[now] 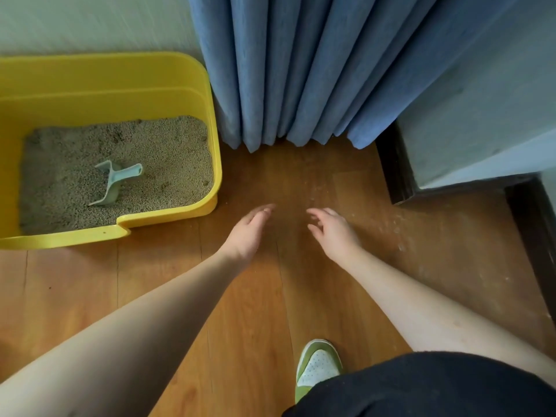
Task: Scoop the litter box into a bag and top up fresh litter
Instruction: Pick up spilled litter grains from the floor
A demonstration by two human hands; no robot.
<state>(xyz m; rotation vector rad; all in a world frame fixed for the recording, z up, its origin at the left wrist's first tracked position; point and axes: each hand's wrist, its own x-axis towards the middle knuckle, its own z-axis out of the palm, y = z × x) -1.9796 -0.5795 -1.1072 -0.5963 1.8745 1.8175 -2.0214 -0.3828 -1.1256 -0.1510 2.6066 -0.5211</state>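
— What does the room look like from where you stand?

— A wooden floor runs across most of the frame, warm brown planks. Blue curtain folds hang down in the upper middle, their hems just above the boards. A pale wall with a dark skirting board juts in on the right side, and there are pale specks scattered on the floor near it.

— And the litter box?

— The yellow litter box sits on the floor in the upper left of the frame, its right wall just beside the curtain. It holds a bed of grey-brown litter, uneven, with a few darker clumps. A pale blue scoop lies on the litter left of the middle, handle pointing to the right.

— Are the hands on anything?

— No. Both bare arms reach forward into the middle of the frame, above the floor. The left hand is spread flat, fingers together and stretched out, empty, near the box's lower right corner but apart from it. The right hand is loosely spread too, fingers slightly curled, holding nothing. The two hands are near each other with bare floor between them.

— Anything else?

— A green and white shoe at the bottom, beside dark clothing in the lower right corner.
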